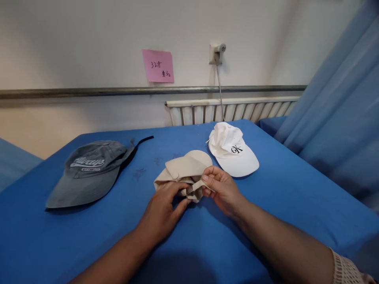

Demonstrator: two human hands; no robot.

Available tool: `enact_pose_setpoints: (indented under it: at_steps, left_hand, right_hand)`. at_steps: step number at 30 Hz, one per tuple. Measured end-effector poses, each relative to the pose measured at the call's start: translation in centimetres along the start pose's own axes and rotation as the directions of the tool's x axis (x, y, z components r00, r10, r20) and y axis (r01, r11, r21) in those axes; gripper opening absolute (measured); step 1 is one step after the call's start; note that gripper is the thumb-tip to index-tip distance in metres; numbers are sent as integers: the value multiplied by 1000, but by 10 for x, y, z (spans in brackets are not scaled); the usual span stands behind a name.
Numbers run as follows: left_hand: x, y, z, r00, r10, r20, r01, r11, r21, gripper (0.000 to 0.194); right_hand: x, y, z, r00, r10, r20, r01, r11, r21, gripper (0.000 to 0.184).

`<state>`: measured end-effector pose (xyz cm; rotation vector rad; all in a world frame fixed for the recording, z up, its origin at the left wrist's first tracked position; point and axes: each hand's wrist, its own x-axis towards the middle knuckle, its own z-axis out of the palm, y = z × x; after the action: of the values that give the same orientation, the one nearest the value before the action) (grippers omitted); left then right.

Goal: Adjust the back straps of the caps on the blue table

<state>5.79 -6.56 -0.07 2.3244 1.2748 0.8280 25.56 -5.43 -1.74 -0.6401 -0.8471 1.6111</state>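
Note:
A beige cap [189,163] lies on the blue table surface, its brim pointing away from me and its back towards me. My left hand [162,207] is closed on the cap's near edge, thumb and fingers around the buckle area of the strap. In my right hand [220,187] the beige strap [199,185] is pinched between thumb and fingers, stretched out to the right of the buckle. The buckle itself is small and partly hidden by my left fingers.
To the left sits a grey cap [91,161] with white lettering and a loose dark strap. A white cap [229,144] with black letters rests at the back right. Behind the blue table [142,244] are a radiator [204,114], a wall rail and a plug; a blue curtain [340,98] hangs right.

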Motion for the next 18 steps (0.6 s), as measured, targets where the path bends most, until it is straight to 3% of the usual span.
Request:
enact_pose_setpoints:
  at_steps: [2,4,6,8,9,11,14,18]
  left_hand:
    - [1,0,-6,998,35,-46,-32,997,69,11]
    - [3,0,-10,997,58,-59,-52,993,106,8]
    - [4,0,-12,995,75,-59,-69,992,107,9]
    - [4,1,-11,995,81,-63,-75,993,94,8]
    - [3,2,-10,995,78,-67,-72,994,84,7]
    - [1,3,-8,996,51,-74,-47,997,63,7]
    - [-3,6,-6,998,-3,-71,6,999,35,9]
    - [-2,8,-9,1000,7,-18,-7,999,37,11]
  right_hand:
    - [0,-2,-3,999,-30,-25,29,998,-61,29]
    - [-1,-5,-6,979,-188,-83,162,955,-247,23]
    - [-5,-11,-6,902,-431,-13,358,765,-535,18]
    - [-10,-16,-5,817,-523,243,507,450,-735,24]
    - [-13,-18,-3,795,-484,365,549,317,-774,26]
    - [-17,-19,1,791,-354,498,576,159,-802,24]
    - [-19,-15,5,816,-221,534,562,87,-823,19]
    - [-19,-11,7,824,-197,532,550,49,-834,14]
